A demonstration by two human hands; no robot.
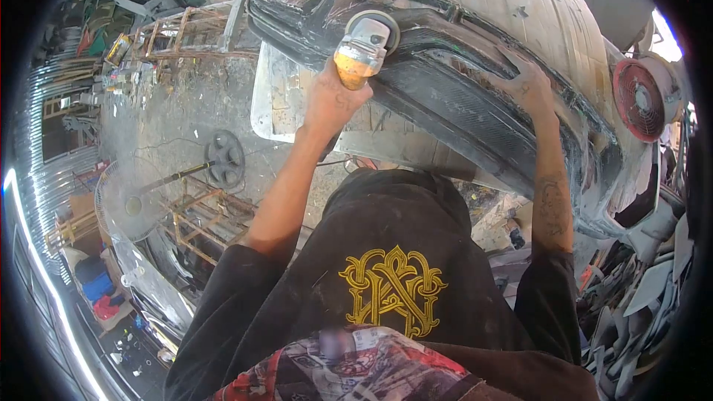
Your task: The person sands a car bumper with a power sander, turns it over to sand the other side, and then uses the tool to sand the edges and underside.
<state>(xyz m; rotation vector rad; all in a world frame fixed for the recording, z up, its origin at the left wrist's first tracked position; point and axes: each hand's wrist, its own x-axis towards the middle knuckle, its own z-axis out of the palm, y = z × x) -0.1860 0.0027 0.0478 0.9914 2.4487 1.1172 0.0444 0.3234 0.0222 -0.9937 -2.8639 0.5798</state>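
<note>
My left hand (pixel 336 100) is wrapped round the body of a yellow and silver angle grinder (pixel 359 56). The grinder's round disc lies against the upper left part of a dark, dusty car bumper (pixel 460 104). My right hand (pixel 526 85) rests at the bumper's inner edge, to the right of the grinder, with its fingertips over a slot in the bumper; its fingers look spread and hold no tool. Beneath the bumper is a padded, light brown covered support (pixel 535 4).
A red round fan (pixel 639 100) stands at the right. On the left are a pedestal fan (pixel 128 200), wooden frames (pixel 200 217) and a concrete floor (pixel 160 122). Stacked grey panels (pixel 646 304) fill the lower right.
</note>
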